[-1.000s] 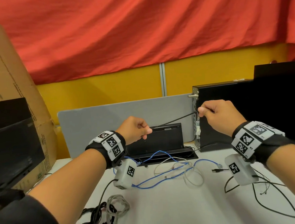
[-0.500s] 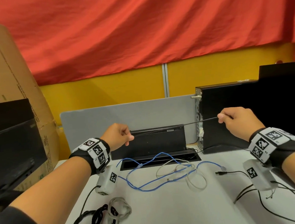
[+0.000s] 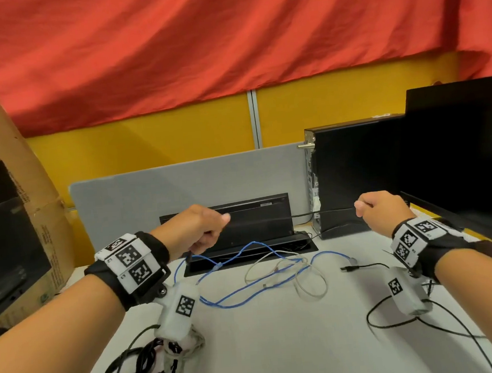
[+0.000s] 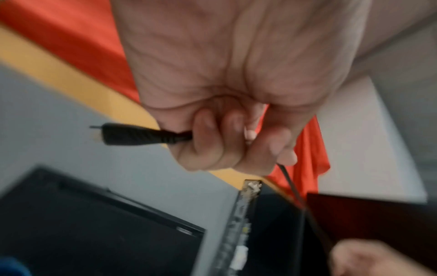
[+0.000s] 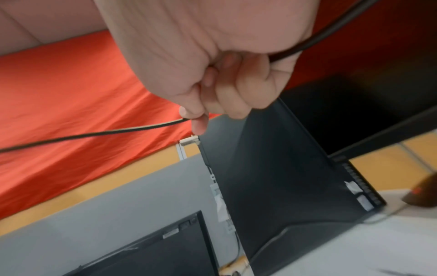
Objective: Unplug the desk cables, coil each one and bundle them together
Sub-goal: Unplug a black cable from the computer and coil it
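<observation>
A thin black cable (image 3: pixel 323 211) is stretched level between my two hands above the desk. My left hand (image 3: pixel 213 230) is curled round it near one end, and the black plug (image 4: pixel 127 136) sticks out of the fist. My right hand (image 3: pixel 364 206) pinches the cable (image 5: pixel 94 134) between thumb and forefinger, and the rest runs back over the palm. A blue cable (image 3: pixel 246 286) and a pale grey cable (image 3: pixel 308 281) lie loose on the desk below. Another black cable (image 3: pixel 363 265) with a small plug lies to the right. A coiled black bundle (image 3: pixel 135 371) sits near the front left.
An open black cable tray (image 3: pixel 250 253) with its raised lid sits at the back of the white desk (image 3: pixel 281 345), before a grey partition (image 3: pixel 180 188). A black PC tower (image 3: pixel 356 177) and monitor (image 3: pixel 472 154) stand at right; a cardboard box (image 3: pixel 3 190) and another monitor at left.
My hands have drawn further apart and dropped a little lower. A longer stretch of the black cable now runs between them.
</observation>
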Demonstrator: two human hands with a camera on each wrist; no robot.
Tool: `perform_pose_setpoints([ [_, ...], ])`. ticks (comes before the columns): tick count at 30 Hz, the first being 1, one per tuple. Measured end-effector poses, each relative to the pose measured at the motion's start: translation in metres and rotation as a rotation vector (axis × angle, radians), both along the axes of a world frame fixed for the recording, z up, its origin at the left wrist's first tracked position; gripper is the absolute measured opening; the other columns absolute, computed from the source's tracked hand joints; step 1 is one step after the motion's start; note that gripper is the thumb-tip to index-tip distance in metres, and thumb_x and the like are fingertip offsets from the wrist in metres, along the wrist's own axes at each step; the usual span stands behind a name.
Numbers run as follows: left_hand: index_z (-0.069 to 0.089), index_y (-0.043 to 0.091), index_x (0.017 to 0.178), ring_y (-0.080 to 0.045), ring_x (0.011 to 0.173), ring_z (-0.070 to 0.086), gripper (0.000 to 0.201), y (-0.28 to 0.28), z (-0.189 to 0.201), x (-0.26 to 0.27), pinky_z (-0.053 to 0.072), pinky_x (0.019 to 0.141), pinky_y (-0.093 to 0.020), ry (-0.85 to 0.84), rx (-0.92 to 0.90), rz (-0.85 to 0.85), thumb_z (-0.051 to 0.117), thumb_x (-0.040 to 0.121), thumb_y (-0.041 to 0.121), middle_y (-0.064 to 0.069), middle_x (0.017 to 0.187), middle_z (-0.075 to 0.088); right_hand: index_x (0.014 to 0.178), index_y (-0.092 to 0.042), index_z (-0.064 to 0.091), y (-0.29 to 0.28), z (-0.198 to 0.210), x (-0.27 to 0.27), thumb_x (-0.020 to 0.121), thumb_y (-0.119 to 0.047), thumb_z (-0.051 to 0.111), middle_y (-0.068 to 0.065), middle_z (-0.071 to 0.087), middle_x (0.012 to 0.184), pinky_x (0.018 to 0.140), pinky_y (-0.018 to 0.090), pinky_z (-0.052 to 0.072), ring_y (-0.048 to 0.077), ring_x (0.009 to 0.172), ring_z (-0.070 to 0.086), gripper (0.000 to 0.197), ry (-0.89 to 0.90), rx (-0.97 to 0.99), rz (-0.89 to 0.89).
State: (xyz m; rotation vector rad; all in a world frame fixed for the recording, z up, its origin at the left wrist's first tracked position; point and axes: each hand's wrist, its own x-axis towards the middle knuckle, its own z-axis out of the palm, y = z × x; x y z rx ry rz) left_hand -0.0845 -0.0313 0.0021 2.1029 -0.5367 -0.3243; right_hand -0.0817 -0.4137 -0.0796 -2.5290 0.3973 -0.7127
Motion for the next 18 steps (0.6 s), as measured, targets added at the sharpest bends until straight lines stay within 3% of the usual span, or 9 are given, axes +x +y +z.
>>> perform_pose_setpoints([
  [2,0.037,0.019,0.057,-0.014,0.047,0.017,0.047,-0.005,0.002,-0.006,0.016,0.045,-0.025,0.128,-0.222,-0.109,0.044,0.102,0.028,0.004,0.052,0.024,0.065,-0.02,0.058,0.004,-0.006,-0.002,0.093,-0.028,0.044,0.005,0.06,0.066,0.063,0.033,0.048,0.022,0.065,0.058,0.032,0.039,0.003,0.005],
  [4,0.05,0.017,0.063,-0.012,0.047,0.015,0.038,-0.01,0.004,-0.01,0.015,0.042,-0.023,0.192,-0.452,-0.202,0.044,0.1,0.026,0.006,0.052,0.024,0.066,-0.016,0.058,0.014,-0.012,-0.007,0.091,-0.023,0.044,0.009,0.061,0.068,0.066,0.033,0.049,0.024,0.067,0.059,0.029,0.104,-0.019,0.051],
  [6,0.065,0.008,0.087,-0.008,0.046,0.016,0.027,-0.016,0.007,-0.01,0.018,0.04,-0.019,0.239,-0.709,-0.244,0.043,0.097,0.021,0.008,0.051,0.026,0.066,-0.013,0.055,0.03,-0.019,-0.015,0.091,-0.016,0.043,0.01,0.061,0.072,0.068,0.033,0.05,0.023,0.069,0.058,0.027,0.223,-0.054,0.192],
  [7,0.065,0.002,0.103,-0.007,0.046,0.016,0.028,-0.02,0.008,-0.009,0.019,0.04,-0.018,0.246,-0.82,-0.231,0.042,0.098,0.017,0.008,0.051,0.027,0.065,-0.016,0.053,0.041,-0.023,-0.021,0.09,-0.013,0.041,0.006,0.06,0.072,0.068,0.033,0.049,0.021,0.069,0.057,0.028,0.285,-0.081,0.281],
  [9,0.053,-0.004,0.125,-0.005,0.044,0.021,0.033,-0.026,0.008,-0.004,0.023,0.039,-0.017,0.218,-0.966,-0.151,0.038,0.1,0.01,0.006,0.052,0.033,0.063,-0.024,0.047,0.065,-0.03,-0.034,0.09,-0.012,0.038,-0.005,0.056,0.071,0.071,0.03,0.048,0.014,0.07,0.054,0.031,0.383,-0.185,0.437],
  [13,0.036,-0.005,0.138,-0.006,0.046,0.044,0.037,-0.032,-0.003,0.011,0.038,0.044,-0.017,0.081,-1.07,0.056,0.033,0.101,-0.004,-0.005,0.067,0.064,0.066,-0.025,0.042,0.105,-0.036,-0.057,0.089,-0.011,0.036,-0.008,0.05,0.072,0.074,0.029,0.04,0.011,0.07,0.047,0.027,0.458,-0.341,0.629],
  [14,0.033,-0.003,0.139,-0.009,0.053,0.056,0.039,-0.031,-0.008,0.014,0.046,0.049,-0.018,0.051,-1.052,0.093,0.032,0.101,-0.005,-0.009,0.079,0.071,0.068,-0.023,0.045,0.112,-0.035,-0.062,0.087,-0.008,0.035,-0.007,0.052,0.074,0.071,0.028,0.04,0.012,0.07,0.047,0.026,0.463,-0.331,0.686],
  [16,0.026,0.002,0.145,-0.022,0.086,0.072,0.047,-0.027,-0.019,0.021,0.058,0.071,-0.025,0.015,-1.021,0.134,0.031,0.1,-0.009,-0.016,0.108,0.07,0.07,-0.022,0.05,0.123,-0.029,-0.071,0.085,-0.002,0.036,-0.007,0.053,0.073,0.065,0.021,0.038,0.008,0.067,0.045,0.029,0.47,-0.278,0.795],
  [18,0.021,0.004,0.15,-0.029,0.11,0.066,0.056,-0.019,-0.03,0.03,0.056,0.089,-0.034,-0.002,-0.995,0.194,0.03,0.098,-0.014,-0.017,0.124,0.062,0.066,-0.022,0.049,0.128,-0.018,-0.077,0.092,-0.005,0.041,-0.009,0.049,0.067,0.062,0.015,0.036,0.002,0.062,0.043,0.032,0.433,-0.181,0.868],
])
